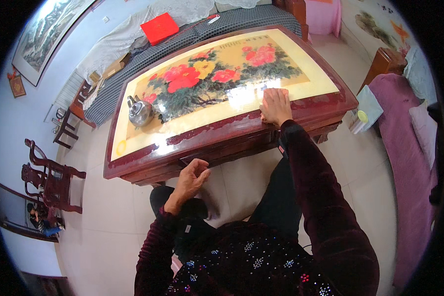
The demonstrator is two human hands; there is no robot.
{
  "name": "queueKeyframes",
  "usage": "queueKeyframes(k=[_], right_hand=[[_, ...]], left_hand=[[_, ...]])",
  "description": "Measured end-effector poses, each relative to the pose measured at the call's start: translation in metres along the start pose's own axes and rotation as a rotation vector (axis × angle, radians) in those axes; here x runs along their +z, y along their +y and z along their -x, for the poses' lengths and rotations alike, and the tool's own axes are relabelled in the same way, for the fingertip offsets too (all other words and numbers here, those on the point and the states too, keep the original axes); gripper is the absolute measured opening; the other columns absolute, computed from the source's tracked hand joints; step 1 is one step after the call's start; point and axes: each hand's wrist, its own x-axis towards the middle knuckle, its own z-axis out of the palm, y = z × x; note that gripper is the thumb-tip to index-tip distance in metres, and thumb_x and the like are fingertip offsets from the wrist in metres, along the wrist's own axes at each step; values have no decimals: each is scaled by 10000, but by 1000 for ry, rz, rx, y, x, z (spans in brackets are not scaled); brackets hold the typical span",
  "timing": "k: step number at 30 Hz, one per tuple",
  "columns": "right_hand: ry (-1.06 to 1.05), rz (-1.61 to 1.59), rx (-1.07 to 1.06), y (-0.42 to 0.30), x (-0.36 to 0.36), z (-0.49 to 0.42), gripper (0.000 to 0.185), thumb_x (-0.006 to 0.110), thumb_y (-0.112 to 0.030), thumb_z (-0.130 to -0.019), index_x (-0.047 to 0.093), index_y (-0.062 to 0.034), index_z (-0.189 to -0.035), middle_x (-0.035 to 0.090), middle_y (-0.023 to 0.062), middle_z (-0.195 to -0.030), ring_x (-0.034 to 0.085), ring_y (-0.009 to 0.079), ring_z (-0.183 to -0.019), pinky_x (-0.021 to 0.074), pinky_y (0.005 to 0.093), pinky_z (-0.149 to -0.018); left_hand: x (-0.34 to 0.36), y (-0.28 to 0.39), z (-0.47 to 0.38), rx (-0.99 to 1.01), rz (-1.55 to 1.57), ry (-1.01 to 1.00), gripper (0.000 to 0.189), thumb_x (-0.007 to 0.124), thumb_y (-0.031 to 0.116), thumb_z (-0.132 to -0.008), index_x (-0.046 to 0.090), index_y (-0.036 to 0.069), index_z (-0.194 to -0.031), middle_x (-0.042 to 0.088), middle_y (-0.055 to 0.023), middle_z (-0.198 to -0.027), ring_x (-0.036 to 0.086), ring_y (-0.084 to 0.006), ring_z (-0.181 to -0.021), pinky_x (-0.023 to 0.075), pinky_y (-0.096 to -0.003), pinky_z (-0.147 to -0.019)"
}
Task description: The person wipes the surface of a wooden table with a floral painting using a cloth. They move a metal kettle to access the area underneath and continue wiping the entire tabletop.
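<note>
My right hand (275, 106) rests at the near edge of a low wooden table (222, 130), its fingers bent down on the glossy top. Whether anything lies beneath that palm is hidden; the fingertips look pinkish in the glare. Just in front of the table's near side hovers my left hand (192, 180), loosely curled, thumb apart, with nothing visible in it. Under the shiny surface lies a painting of red, pink and yellow peonies (185, 77). A metal kettle (140, 112) with an upright handle stands on the left part of the tabletop.
Behind the table runs a sofa with a dark textured cover (203, 31), a red box or folder (160, 28) on it. A carved wooden chair (57, 181) stands left. At right are a purple-covered seat (399, 100) and a light bin or bag (368, 107). Someone (40, 222) sits far left.
</note>
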Motion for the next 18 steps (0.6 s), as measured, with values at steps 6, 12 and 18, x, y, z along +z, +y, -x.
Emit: queueKeyframes(k=[6,12,18], right_hand=[[-213,40,-23,22,16,-39,717,457,-522,-962,303,-171,-1567,203,124,-1642,124,336,-1528,74,495,-1236],[-281,137,-109,72,48,-144,739,442,-507,-974,239,-154,-1591,192,133,-1650,114,330,-1535,66,502,-1233],[-273,213,164,97,89,-234,824,369,-651,-963,247,-130,-1590,175,152,-1657,119,359,-1528,22,533,-1223]], left_hand=[[4,5,-40,67,-138,-88,210,673,125,-960,592,15,-1119,655,-48,-919,599,-113,-813,513,-278,-731],[-26,16,-109,113,-130,-242,219,674,113,-953,597,-2,-1122,664,-72,-911,611,-115,-799,517,-282,-712],[-44,16,-165,-64,167,-285,211,670,133,-962,614,-1,-1115,664,-79,-907,596,-92,-815,501,-269,-713]])
